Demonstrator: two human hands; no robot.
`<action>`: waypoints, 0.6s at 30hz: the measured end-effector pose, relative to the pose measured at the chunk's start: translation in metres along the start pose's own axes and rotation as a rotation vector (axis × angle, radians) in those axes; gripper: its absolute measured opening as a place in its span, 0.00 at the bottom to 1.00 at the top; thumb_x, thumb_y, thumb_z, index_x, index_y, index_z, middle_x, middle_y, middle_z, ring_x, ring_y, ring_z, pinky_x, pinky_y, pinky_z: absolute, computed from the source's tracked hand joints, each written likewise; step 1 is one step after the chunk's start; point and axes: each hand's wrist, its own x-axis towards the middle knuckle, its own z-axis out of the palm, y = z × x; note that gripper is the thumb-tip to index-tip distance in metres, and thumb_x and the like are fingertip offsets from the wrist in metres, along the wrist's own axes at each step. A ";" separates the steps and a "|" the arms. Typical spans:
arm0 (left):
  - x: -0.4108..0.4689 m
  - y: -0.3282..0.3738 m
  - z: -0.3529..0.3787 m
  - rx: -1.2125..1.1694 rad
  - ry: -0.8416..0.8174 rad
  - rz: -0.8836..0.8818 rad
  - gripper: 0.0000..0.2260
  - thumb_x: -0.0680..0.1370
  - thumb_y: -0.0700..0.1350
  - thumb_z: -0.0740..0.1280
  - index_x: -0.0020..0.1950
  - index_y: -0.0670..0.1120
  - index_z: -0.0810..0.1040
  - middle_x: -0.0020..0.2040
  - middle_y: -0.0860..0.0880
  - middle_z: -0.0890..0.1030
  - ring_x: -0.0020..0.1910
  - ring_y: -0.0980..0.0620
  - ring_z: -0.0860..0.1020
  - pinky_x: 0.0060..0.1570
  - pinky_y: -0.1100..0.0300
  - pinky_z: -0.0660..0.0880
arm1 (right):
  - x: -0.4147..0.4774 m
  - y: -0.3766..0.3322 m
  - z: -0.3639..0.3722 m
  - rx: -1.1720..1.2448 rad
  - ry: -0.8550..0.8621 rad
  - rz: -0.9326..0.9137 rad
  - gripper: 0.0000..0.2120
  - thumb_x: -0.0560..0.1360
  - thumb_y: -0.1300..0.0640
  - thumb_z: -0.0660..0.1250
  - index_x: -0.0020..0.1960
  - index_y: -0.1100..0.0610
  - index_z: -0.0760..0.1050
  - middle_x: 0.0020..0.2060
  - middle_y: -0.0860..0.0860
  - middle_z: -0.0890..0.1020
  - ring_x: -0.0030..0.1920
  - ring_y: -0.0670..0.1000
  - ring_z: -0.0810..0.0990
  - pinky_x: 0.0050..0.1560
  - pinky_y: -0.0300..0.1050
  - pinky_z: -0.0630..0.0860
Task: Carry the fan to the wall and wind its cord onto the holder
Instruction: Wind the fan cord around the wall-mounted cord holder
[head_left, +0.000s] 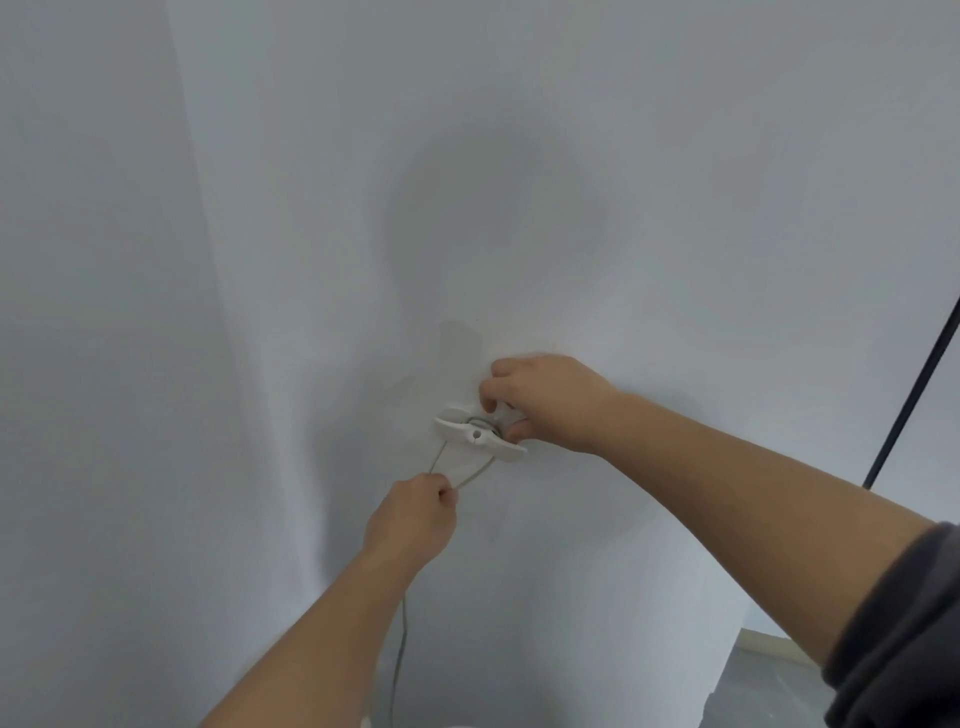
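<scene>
**Fig. 1.** One white holder (480, 435) was fixed to the wall (260, 260). One cord (472, 474) looped around its centre, and two strands ran down to my left hand (415, 512), which pinched them. My right hand (545, 402) gripped the holder's right end. One black pole (914, 395) stood at the right.

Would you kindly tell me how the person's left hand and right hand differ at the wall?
The left hand grips the cord below the holder, while the right hand pinches the holder's right end. The left hand sits lower and clear of the holder; the right hand touches it. A dark sleeve shows on the right arm, none on the left. Both hands have curled fingers near the wall.
</scene>
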 end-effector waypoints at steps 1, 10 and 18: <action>0.001 -0.001 -0.002 0.000 0.010 -0.011 0.12 0.78 0.45 0.57 0.38 0.48 0.76 0.43 0.44 0.82 0.45 0.40 0.80 0.46 0.51 0.79 | -0.001 -0.001 -0.001 -0.006 -0.006 -0.001 0.16 0.73 0.51 0.69 0.60 0.47 0.74 0.50 0.47 0.74 0.49 0.52 0.76 0.41 0.45 0.70; 0.000 0.001 -0.007 -0.085 0.125 -0.091 0.12 0.78 0.47 0.61 0.40 0.45 0.80 0.38 0.47 0.81 0.41 0.43 0.80 0.40 0.54 0.76 | -0.005 -0.005 -0.003 -0.040 -0.032 -0.028 0.19 0.78 0.57 0.60 0.63 0.38 0.74 0.43 0.46 0.68 0.48 0.52 0.77 0.43 0.45 0.74; 0.003 -0.006 -0.022 -0.182 0.305 -0.067 0.14 0.77 0.51 0.65 0.36 0.45 0.78 0.33 0.50 0.78 0.35 0.48 0.77 0.37 0.55 0.75 | -0.008 -0.009 -0.004 0.014 0.002 0.003 0.14 0.79 0.44 0.59 0.61 0.40 0.76 0.45 0.47 0.71 0.50 0.51 0.76 0.45 0.45 0.72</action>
